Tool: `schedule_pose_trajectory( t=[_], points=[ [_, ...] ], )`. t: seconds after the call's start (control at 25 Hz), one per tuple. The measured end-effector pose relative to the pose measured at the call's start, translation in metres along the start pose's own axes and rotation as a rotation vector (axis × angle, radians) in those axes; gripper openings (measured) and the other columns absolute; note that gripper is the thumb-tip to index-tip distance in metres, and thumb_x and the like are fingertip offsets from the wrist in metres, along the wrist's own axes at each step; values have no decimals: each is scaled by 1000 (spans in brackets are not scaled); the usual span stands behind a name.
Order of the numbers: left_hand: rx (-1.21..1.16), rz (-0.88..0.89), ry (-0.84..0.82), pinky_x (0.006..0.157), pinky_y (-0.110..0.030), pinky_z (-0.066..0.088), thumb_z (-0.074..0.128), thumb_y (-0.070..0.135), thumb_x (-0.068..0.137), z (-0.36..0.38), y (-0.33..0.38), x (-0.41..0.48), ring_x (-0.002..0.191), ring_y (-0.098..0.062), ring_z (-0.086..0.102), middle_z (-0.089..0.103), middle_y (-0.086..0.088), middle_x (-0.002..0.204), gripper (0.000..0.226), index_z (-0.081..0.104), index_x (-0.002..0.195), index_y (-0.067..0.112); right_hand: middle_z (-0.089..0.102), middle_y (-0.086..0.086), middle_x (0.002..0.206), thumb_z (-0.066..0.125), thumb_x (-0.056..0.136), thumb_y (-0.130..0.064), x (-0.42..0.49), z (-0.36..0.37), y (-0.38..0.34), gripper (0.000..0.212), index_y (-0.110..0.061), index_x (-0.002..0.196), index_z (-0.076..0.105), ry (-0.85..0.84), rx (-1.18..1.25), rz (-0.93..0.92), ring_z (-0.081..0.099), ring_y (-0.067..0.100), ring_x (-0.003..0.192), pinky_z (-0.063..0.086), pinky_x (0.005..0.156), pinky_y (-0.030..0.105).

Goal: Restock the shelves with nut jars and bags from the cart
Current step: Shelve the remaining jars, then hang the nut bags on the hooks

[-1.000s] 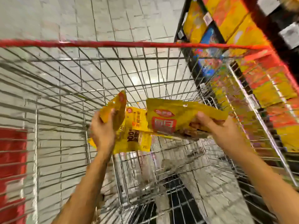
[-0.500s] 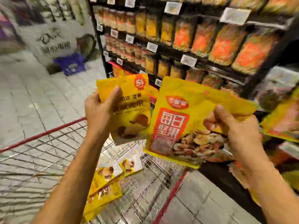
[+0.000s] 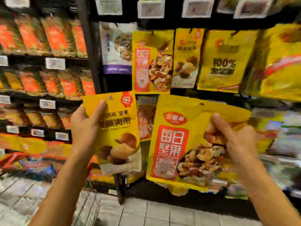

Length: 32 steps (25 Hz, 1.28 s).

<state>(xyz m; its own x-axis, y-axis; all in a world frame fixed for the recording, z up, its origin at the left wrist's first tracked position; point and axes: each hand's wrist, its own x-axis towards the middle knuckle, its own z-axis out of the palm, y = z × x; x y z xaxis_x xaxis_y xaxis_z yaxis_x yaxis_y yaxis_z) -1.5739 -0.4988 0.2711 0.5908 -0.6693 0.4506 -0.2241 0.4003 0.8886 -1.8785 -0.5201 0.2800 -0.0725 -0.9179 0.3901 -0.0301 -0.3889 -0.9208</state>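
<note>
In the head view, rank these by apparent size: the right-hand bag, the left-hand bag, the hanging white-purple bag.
1. Right-hand bag
2. Left-hand bag
3. White-purple bag
Both held bags are nearer the camera, so real sizes are unsure.

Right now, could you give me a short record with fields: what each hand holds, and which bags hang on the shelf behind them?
left hand: grips small yellow bag, thumb across its front
right hand: grips large yellow bag, thumb on its front
held bags: upright, fronts toward the camera, side by side
shelf: yellow bags hang from it
hanging red-label bag: same design as the large one, above the gap between the held bags
image: blurred
</note>
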Motion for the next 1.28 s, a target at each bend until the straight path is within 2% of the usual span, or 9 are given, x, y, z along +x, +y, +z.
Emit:
schedule_pose_trajectory(
  t=[0.08, 0.2, 0.32, 0.52, 0.72, 0.84, 1.0, 1.12, 1.28],
  points=[
    [-59, -14, -31, 68, -26, 51, 62, 28, 88, 48, 1, -5, 66, 5, 63, 69, 22, 67, 12, 66, 77, 26, 65, -5, 54, 73, 69, -50, 13, -36, 0, 30, -23, 57, 68, 45, -26, 6, 61, 11, 48, 48, 53, 21],
    [-175, -57, -118, 56, -17, 52, 62, 28, 88, 117, 5, -4, 67, 0, 68, 72, 17, 72, 8, 66, 84, 22, 70, -10, 61, 74, 65, -51, 30, -79, -3, 16, -36, 64, 70, 151, -84, 12, 66, 5, 57, 51, 59, 30],
    [-241, -51, -239, 57, -19, 54, 61, 26, 89, 175, 16, 9, 74, -6, 71, 74, 13, 79, 6, 65, 91, 22, 69, -15, 62, 72, 66, -49, 51, -103, -4, 6, -44, 66, 70, 227, -108, -7, 65, 2, 58, 53, 62, 32],
    [-329, -14, -387, 52, -18, 52, 59, 19, 91, 254, 15, 34, 65, -4, 70, 73, 12, 72, 8, 64, 87, 22, 66, -3, 57, 68, 57, -57, 88, -128, 5, 27, -30, 64, 70, 302, -83, 1, 61, 21, 56, 48, 70, 45],
    [-375, 14, -534, 54, -20, 54, 61, 24, 89, 330, 18, 56, 69, -6, 71, 74, 11, 75, 12, 69, 80, 25, 60, 0, 50, 68, 62, -46, 120, -156, 9, 27, -21, 53, 63, 378, -43, -31, 54, 14, 39, 47, 47, 21],
    [-384, 7, -591, 57, -23, 55, 62, 27, 88, 365, 17, 57, 73, -10, 72, 75, 8, 78, 9, 69, 83, 27, 59, 1, 48, 69, 62, -43, 134, -176, 7, 26, -19, 53, 63, 403, -19, -58, 52, 14, 36, 45, 43, 18],
    [-393, -5, -535, 54, -20, 54, 60, 25, 88, 387, 11, 52, 71, -8, 72, 75, 9, 76, 7, 66, 88, 23, 67, -7, 53, 66, 61, -42, 157, -198, 8, 16, -26, 59, 69, 402, -92, -61, 60, 5, 45, 46, 45, 12],
    [-393, 5, -410, 57, -22, 55, 61, 25, 89, 381, 15, 61, 73, -8, 71, 74, 10, 75, 13, 70, 80, 28, 69, -7, 58, 66, 58, -48, 176, -201, 6, 16, -33, 60, 71, 296, -113, -59, 64, 5, 51, 50, 50, 13],
    [-388, -7, -206, 64, -29, 59, 60, 24, 91, 357, 25, 102, 76, -11, 72, 75, 7, 77, 10, 67, 84, 23, 68, -1, 57, 71, 61, -48, 205, -184, 5, 23, -25, 60, 70, 122, -64, -89, 62, 9, 47, 49, 48, 14]
  ],
)
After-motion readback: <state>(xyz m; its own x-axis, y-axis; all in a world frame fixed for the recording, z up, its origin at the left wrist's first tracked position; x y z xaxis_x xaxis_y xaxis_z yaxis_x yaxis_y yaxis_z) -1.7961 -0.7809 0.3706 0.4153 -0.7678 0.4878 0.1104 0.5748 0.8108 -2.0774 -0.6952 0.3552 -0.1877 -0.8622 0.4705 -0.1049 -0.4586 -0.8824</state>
